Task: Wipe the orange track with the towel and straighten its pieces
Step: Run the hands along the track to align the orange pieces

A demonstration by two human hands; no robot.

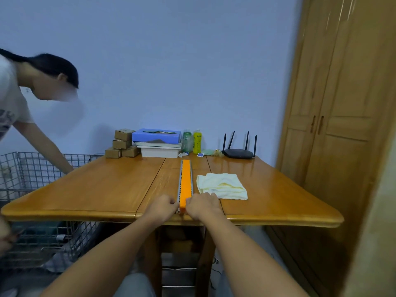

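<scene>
A long orange track [186, 179] with grey toothed side rails lies straight down the middle of the wooden table [107, 189], running from the near edge toward the back. My left hand [162, 205] presses against its near end from the left, fingers curled. My right hand [201, 205] presses the same end from the right, so the two hands pinch the track between them. A folded pale yellow towel [222, 186] lies flat on the table just right of the track, touching no hand.
Another person [32, 103] leans over the table's left corner, hand on its edge. Along the back stand small cardboard boxes [122, 143], a blue box on white trays [157, 144], two bottles [192, 141] and a black router [239, 152]. Wire cages [32, 168] stand left; a wooden wardrobe [332, 125] stands right.
</scene>
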